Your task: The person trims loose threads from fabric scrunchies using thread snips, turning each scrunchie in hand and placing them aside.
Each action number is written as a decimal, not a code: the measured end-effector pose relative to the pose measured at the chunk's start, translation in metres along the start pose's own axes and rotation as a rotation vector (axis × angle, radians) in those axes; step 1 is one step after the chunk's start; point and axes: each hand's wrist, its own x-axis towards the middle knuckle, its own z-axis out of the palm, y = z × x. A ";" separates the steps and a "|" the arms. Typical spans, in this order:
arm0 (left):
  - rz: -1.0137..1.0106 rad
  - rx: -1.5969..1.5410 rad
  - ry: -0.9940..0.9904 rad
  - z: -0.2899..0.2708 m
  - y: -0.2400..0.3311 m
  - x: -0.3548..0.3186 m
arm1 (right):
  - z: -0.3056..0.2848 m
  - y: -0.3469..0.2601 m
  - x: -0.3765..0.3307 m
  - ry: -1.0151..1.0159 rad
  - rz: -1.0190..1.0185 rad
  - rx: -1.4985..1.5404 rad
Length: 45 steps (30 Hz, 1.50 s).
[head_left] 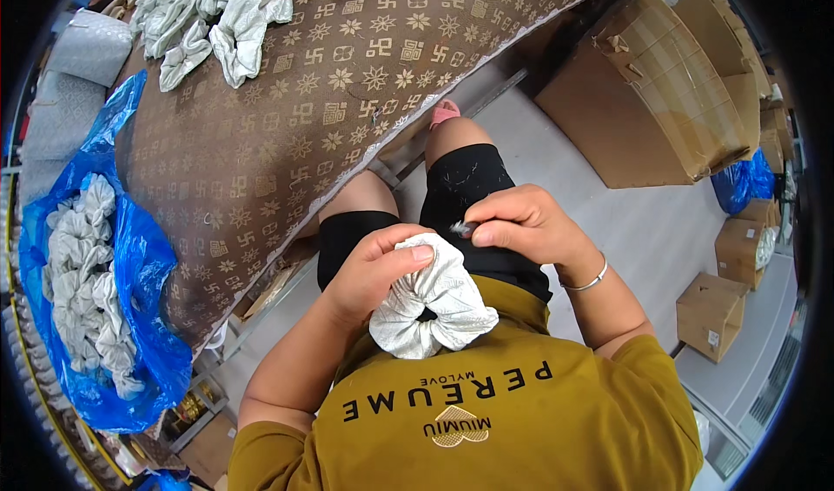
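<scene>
My left hand (pixel 373 270) grips a silvery-white fabric scrunchie (pixel 434 309) held over my lap, thumb pressed on its top edge. My right hand (pixel 521 224) is closed just right of it, pinching a small dark tool or thread end (pixel 463 228) at the scrunchie's upper rim; what it is exactly is too small to tell. A silver bracelet (pixel 591 280) circles my right wrist. I sit with bare knees under a brown patterned table (pixel 287 135).
A heap of finished scrunchies (pixel 217 13) lies at the table's far end. A blue plastic bag (pixel 130 317) with several grey scrunchies sits at the left. Cardboard boxes (pixel 660 100) stand on the grey floor at the right, with a smaller box (pixel 712 313) nearer.
</scene>
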 end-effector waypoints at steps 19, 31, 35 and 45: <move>0.294 -0.164 0.123 -0.012 -0.007 0.014 | 0.004 -0.004 -0.005 -0.047 0.253 0.401; 0.355 -0.273 0.162 -0.015 -0.010 0.022 | 0.012 0.000 -0.003 0.279 0.373 0.531; 0.367 -0.277 0.179 -0.013 -0.009 0.023 | 0.011 0.005 -0.004 0.312 0.362 0.544; 0.977 1.086 0.460 -0.012 -0.001 0.013 | 0.011 0.004 -0.003 0.342 0.340 0.499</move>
